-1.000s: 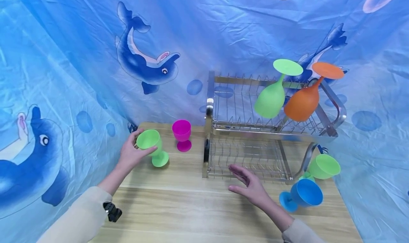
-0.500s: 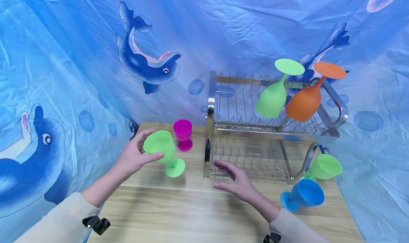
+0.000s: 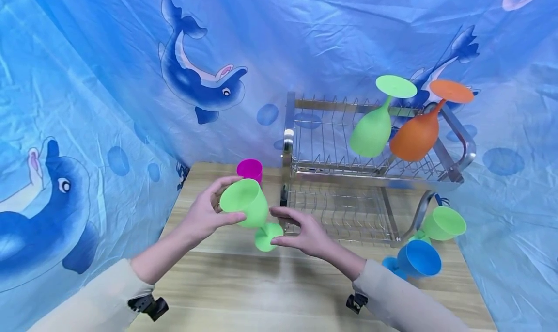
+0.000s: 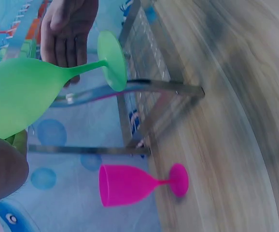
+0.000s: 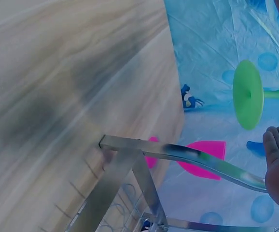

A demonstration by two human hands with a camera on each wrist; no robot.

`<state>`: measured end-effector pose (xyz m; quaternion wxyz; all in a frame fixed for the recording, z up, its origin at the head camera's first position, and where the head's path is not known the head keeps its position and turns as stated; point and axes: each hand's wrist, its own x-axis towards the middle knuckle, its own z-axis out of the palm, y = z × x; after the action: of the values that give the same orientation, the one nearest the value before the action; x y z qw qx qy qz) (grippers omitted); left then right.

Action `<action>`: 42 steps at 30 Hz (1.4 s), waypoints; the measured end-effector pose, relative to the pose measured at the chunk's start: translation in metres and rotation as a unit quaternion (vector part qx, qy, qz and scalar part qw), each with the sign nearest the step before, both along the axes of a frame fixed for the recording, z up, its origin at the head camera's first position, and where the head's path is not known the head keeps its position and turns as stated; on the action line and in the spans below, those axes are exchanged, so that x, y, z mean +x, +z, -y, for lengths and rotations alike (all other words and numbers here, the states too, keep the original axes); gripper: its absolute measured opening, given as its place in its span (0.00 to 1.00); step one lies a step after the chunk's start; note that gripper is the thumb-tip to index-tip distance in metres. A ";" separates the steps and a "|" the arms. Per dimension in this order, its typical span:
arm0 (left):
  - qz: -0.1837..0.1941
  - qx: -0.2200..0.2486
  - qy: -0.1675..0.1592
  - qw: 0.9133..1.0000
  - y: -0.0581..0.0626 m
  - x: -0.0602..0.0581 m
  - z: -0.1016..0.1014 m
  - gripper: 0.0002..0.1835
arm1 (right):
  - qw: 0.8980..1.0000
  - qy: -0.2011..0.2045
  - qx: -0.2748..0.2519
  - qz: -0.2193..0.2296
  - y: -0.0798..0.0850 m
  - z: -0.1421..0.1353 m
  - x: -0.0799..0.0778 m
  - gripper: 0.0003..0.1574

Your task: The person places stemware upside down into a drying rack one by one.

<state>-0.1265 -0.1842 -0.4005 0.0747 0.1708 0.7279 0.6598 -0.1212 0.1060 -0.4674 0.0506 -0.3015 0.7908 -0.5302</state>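
Grip: the bowl of a light green cup (image 3: 249, 210) is being clamped between the thumb and curled fingers of the left hand (image 3: 205, 215).
Cup's place: it is being held above the table (image 3: 235, 293), mouth up and tilted, its foot being pointed toward five o'clock from its bowl.
Right hand (image 3: 308, 232): it is being held at three o'clock from the cup's foot, very near, thumb and fingers spread apart; whether the cup is being touched cannot be told.
Pink cup (image 3: 250, 169): it is standing at twelve o'clock from the held bowl, its lower part being hidden in the head view.
Wire rack (image 3: 340, 175): it is standing between two and three o'clock from the held cup.
Rack top: an upside-down green cup (image 3: 372, 133) is being borne, an upside-down orange cup (image 3: 415, 138) just beside it at three o'clock.
Table's right side: a blue cup (image 3: 419, 259) is standing at nearly four o'clock from the held cup; a further green cup (image 3: 444, 224) is standing near it, toward one o'clock.
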 end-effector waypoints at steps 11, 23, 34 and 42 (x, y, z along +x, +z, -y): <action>0.004 0.046 -0.003 0.999 -0.010 -0.002 -0.021 0.45 | 0.999 -0.005 0.002 0.034 0.005 0.002 -0.009 0.32; 0.003 0.073 0.009 0.997 -0.014 0.003 -0.030 0.45 | 1.000 -0.024 -0.010 0.016 0.003 0.003 -0.010 0.22; -0.001 0.081 0.012 0.997 -0.019 0.005 -0.028 0.46 | 1.000 -0.031 -0.003 -0.002 -0.001 0.004 -0.009 0.19; -0.003 0.086 -0.001 0.996 -0.023 0.006 -0.024 0.47 | 0.999 -0.021 0.006 -0.026 -0.001 0.003 -0.010 0.19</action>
<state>-0.1205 -0.1605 -0.4230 0.0576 0.1792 0.6688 0.7192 -0.1313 0.1027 -0.4682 0.0207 -0.2980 0.8014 -0.5183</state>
